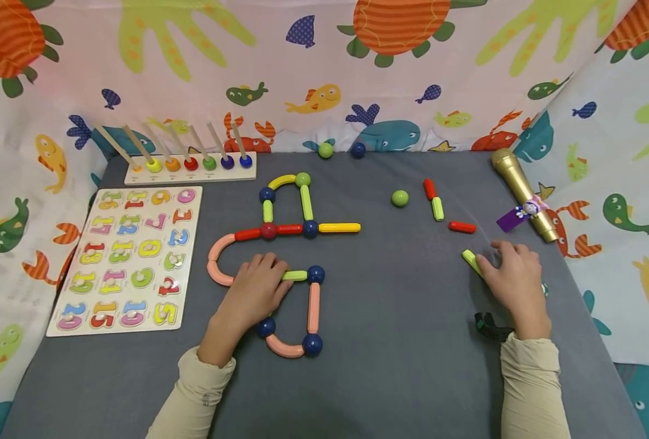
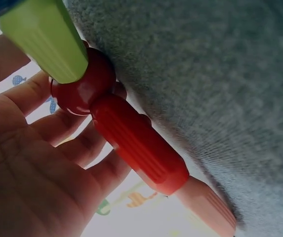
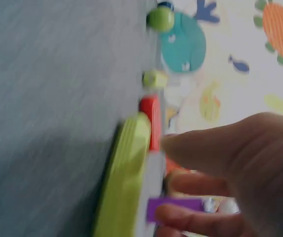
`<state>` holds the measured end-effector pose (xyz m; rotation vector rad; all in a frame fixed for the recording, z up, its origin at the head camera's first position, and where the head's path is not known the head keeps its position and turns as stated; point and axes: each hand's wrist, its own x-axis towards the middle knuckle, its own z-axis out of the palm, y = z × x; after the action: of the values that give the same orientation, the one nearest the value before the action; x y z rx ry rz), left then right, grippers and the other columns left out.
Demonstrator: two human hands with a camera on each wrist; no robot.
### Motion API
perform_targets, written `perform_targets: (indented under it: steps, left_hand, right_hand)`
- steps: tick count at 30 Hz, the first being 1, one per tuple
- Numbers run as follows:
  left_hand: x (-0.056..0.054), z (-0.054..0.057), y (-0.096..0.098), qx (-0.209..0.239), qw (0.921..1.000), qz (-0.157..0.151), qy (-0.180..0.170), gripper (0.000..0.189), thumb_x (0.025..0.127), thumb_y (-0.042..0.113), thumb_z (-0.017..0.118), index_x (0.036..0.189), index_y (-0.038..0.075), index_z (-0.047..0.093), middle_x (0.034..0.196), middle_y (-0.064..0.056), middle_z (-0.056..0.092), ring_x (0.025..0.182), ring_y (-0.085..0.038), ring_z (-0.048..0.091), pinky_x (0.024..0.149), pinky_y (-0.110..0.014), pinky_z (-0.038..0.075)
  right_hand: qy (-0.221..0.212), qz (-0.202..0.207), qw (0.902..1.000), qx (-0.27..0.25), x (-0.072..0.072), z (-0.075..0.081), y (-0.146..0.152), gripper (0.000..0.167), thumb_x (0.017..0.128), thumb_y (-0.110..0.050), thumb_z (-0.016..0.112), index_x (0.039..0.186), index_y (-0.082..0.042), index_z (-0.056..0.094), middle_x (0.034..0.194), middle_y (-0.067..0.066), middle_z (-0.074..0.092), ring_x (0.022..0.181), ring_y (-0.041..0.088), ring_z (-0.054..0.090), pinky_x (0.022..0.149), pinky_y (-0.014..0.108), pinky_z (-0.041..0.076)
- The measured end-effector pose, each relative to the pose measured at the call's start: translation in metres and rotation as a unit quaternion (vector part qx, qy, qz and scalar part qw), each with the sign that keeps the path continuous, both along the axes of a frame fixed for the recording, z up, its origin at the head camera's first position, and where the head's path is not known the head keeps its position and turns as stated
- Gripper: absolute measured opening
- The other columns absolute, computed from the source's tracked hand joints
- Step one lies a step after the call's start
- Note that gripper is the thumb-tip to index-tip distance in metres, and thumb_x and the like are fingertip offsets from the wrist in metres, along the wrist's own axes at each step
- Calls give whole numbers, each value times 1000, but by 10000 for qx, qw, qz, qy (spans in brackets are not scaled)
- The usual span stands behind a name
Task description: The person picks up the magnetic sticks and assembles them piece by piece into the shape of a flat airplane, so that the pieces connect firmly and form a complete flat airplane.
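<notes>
My left hand lies over the lower part of a figure built from magnetic sticks and balls. In the left wrist view its fingers curl over a dark red ball and a red stick, fingertips showing past them. A green stick runs from there to a blue ball. A curved pink stick links this part to the upper one, where a yellow stick points right. At the right, my right hand has fingers spread, its thumb right by a loose green stick.
Loose pieces lie right of the figure: a green ball, a red stick, and a red-and-green stick pair. A gold microphone lies at the right edge. A number board and a peg stand occupy the left.
</notes>
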<state>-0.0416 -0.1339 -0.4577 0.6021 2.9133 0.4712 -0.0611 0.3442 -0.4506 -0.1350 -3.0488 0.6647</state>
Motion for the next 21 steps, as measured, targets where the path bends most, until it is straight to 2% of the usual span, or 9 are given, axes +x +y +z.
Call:
perform_targets:
  steps: [2, 4, 10, 13, 16, 21]
  left_hand:
    - [-1, 1, 1, 14, 10000, -33, -60, 30, 105, 27, 73, 124, 4, 73, 120, -16, 65, 109, -37, 58, 94, -57, 51]
    - [-3, 2, 3, 5, 9999, -98, -90, 31, 105, 28, 73, 125, 5, 72, 119, -16, 65, 108, -37, 58, 94, -57, 51]
    - [-5, 4, 9, -145, 9998, -117, -78, 31, 104, 29, 73, 125, 5, 73, 118, -15, 66, 107, -36, 59, 94, -56, 52]
    - [-5, 4, 10, -225, 9997, -34, -74, 32, 105, 30, 73, 124, 5, 73, 117, -15, 68, 105, -35, 60, 93, -56, 53]
    - [-5, 3, 11, -270, 9996, -9, -7, 32, 104, 31, 73, 123, 5, 73, 115, -14, 69, 102, -34, 60, 91, -55, 54]
    - [-6, 2, 12, -237, 9997, -17, 36, 31, 105, 30, 73, 124, 6, 73, 116, -14, 69, 103, -35, 60, 92, -55, 54]
  right_hand:
    - [-236, -62, 9997, 34, 7, -3, 7, 53, 107, -27, 65, 133, 19, 55, 124, 43, 55, 120, 62, 43, 102, 73, 30]
    - [-288, 30, 9996, -17, 11, -6, 10, 50, 106, -26, 66, 128, 19, 59, 118, 41, 59, 117, 60, 46, 99, 71, 33]
    - [55, 957, 9951, -240, 7, -11, 0, 22, 101, -8, 72, 110, 11, 68, 98, 26, 65, 93, 44, 58, 80, 60, 43]
    - [193, 1371, 9898, -345, -2, -8, -21, 16, 99, -5, 74, 110, 6, 69, 96, 19, 66, 87, 36, 59, 76, 55, 44]
    - [343, 1784, 9820, -515, -10, -9, -50, 16, 97, -4, 77, 110, 3, 71, 98, 18, 67, 89, 36, 61, 79, 57, 45]
    - [371, 2800, 9570, -663, -22, -16, -112, 19, 95, -3, 80, 113, -2, 75, 107, 14, 69, 99, 37, 59, 87, 58, 43]
